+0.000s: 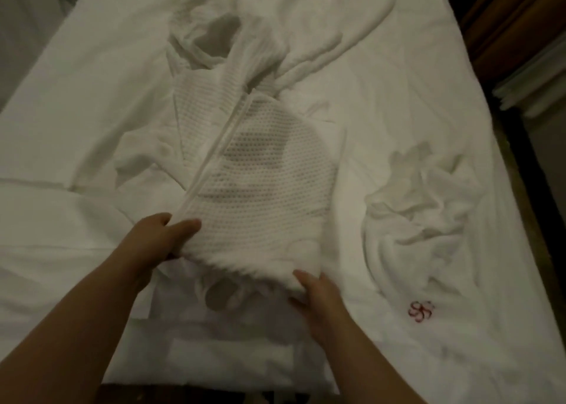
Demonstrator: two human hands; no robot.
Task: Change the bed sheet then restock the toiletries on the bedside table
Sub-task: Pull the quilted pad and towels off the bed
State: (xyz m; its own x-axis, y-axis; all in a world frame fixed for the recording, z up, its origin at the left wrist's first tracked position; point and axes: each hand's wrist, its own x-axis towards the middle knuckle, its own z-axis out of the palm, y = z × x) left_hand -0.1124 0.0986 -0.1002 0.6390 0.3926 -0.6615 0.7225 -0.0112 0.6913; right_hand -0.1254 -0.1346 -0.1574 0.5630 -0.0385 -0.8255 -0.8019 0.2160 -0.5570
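hands meet at the near edge of one folded waffle-weave cloth (260, 173), which lies on the bed sheet (382, 82) and stretches away from the fingers toward the far side of the bed. left hand (159, 238) grips the near left corner: its thumb lies on top of the weave beside a long folded hem, and the other fingers are tucked out of sight under the cloth, so the corner is pinched between them. right hand (318, 296) holds the near right corner, fingers (301, 276) curled over the fuzzy edge and pressed together on it. the near edge is blurred, so how far it is raised off the bed cannot be told.

beyond the fingers, the far end of the cloth bunches into a loose crumpled opening. to the right of the right hand, well apart, sits one rumpled heap of white fabric (428, 195), and nearer, one small red embroidered mark (421, 311) on the sheet. two bare forearms reach in from the bottom.
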